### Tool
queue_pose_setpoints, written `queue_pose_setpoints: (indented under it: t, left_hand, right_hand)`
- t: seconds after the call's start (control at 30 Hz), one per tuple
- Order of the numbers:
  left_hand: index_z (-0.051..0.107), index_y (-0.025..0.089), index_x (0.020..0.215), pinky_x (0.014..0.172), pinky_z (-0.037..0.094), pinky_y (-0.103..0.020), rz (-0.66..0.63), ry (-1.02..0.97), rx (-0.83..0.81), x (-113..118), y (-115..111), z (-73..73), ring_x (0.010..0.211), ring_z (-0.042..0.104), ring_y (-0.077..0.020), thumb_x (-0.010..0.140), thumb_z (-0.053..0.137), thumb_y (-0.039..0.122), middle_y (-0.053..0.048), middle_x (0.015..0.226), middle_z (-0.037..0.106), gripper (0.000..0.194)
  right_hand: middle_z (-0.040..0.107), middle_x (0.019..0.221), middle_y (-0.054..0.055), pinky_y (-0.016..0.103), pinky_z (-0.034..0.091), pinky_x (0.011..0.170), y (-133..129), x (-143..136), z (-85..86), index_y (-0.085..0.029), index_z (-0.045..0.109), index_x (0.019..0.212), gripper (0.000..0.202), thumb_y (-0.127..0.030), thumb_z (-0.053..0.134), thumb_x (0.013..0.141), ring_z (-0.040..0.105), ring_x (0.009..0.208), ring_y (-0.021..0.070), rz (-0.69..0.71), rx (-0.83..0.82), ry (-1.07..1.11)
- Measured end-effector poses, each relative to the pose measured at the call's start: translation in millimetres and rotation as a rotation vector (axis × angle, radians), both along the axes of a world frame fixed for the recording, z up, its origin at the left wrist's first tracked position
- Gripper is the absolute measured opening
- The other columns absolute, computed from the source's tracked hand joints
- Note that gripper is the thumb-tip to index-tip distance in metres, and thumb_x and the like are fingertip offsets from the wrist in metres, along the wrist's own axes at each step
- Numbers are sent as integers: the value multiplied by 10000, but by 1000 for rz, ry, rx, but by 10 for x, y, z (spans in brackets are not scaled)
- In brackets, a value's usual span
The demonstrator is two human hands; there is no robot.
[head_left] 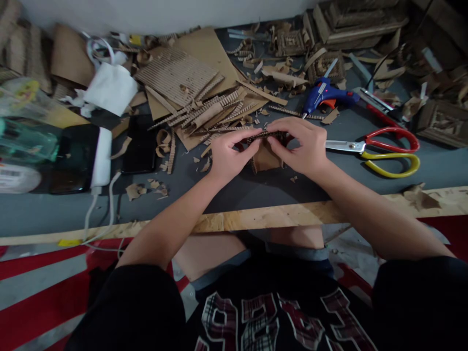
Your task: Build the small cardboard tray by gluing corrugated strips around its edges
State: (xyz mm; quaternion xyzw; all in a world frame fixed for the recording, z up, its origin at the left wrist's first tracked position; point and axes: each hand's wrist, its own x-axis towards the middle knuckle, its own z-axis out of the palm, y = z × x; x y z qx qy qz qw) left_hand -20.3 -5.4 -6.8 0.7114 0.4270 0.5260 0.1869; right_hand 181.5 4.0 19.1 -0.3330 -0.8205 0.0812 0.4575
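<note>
A small brown cardboard piece (268, 159) with corrugated edging lies near the front of the grey table. My left hand (237, 148) pinches its far edge from the left, thumb below and fingers above. From the right, my right hand (302, 144) pinches the same edge, its fingertips close to those of the left. The fingers partly cover the corrugated strip there. Just beyond my right hand lies a blue glue gun (325, 95), its nozzle pointing toward that hand. Scissors (365, 146) with one red and one yellow handle lie to the right, blades toward my right wrist.
Cardboard sheets and corrugated strips (179, 73) are piled behind my left hand. At the left are a black phone (139, 148), a white power strip (101, 158) with cables and a green bottle (29, 141). Cardboard frames (361, 29) stand at the back right. The wooden table edge (256, 217) runs under my forearms.
</note>
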Motion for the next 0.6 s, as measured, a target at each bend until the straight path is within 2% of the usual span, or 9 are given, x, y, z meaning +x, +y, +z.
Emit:
queue_pose_setpoints:
  t: [0.37,0.53,0.6]
  left_hand:
    - [798,214,1038,594,580,-202,12,84,20,-6,-23,44,779,767,-139,904,705,368,-39,989,825,224]
    - [783,222,1056,794,649,-274,99,165,88,14,-64,60,896,788,-176,912,708,363,-25,1041,820,215]
    - [783,221,1044,792,650,-276,128,172,120,21,-69,59,911,788,-180,914,706,359,-20,1039,821,205]
  right_hand:
    - [809,1019,18,349,638,868,28,11,-51,-262,763,1031,145,-272,646,946,776,962,204,-44,36,-16]
    - [806,1050,13,354,635,896,37,16,-56,-268,764,1058,168,-244,638,950,771,991,205,-35,38,-7]
    - [807,1049,14,343,635,888,36,17,-46,-260,765,1054,169,-241,634,949,772,988,203,-32,46,-10]
